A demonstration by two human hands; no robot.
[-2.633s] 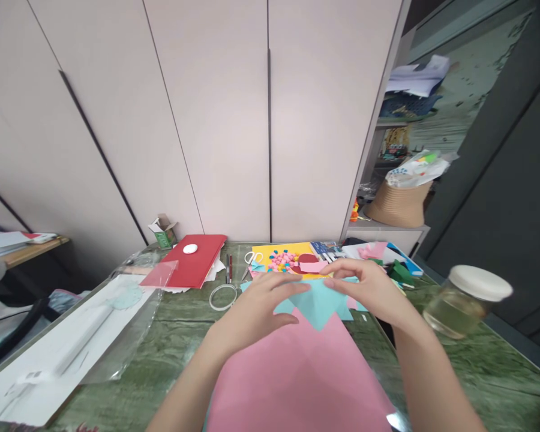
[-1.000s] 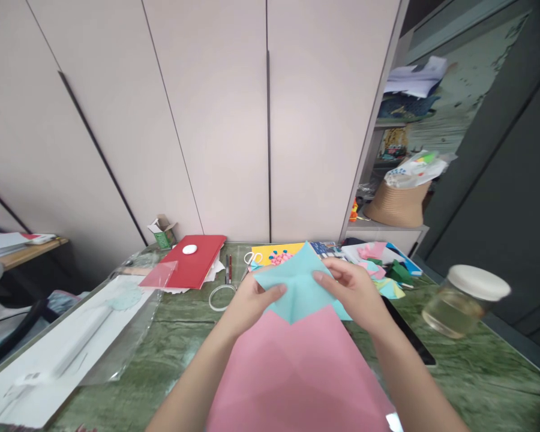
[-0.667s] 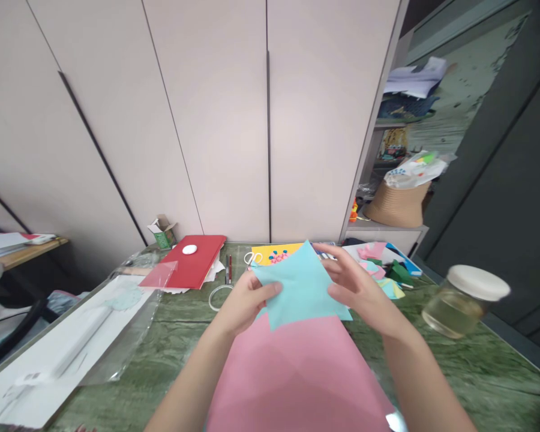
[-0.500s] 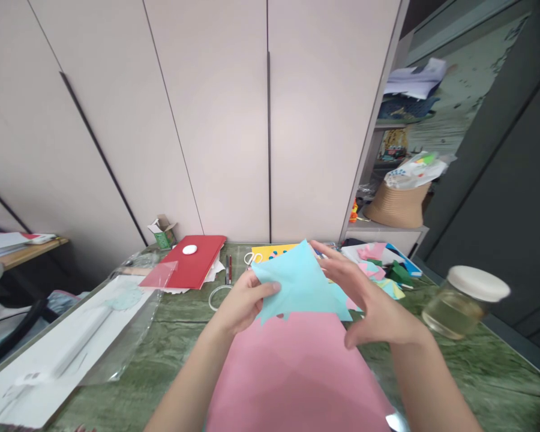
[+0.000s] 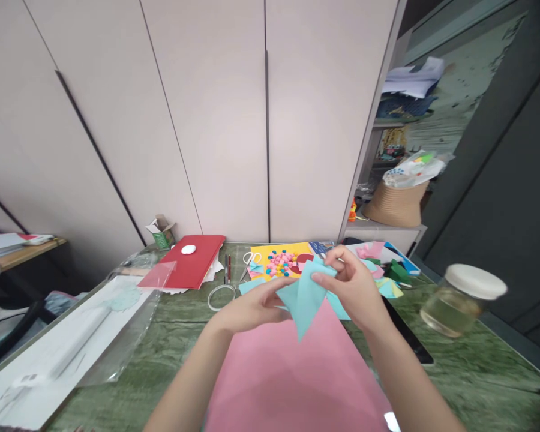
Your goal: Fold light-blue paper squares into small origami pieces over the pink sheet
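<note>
A light blue sheet of paper, bent over on itself with a point hanging down, is held in the air between both hands. My right hand pinches its upper right part, thumb in front. My left hand has its fingers at the paper's left corner; the fingertips are partly behind the sheet. Below the hands lies a large pink sheet. More light blue paper shows on the table behind and beneath the hands.
Beyond the hands are a yellow sheet with small pink, blue and yellow balls, scissors and a tape roll. A red folder lies left. On the right are paper scraps, a black flat object and a lidded jar.
My right hand has closed on the blue paper, which was spread flatter in my left hand. The sheet is now bent over, and the balls behind it show.
</note>
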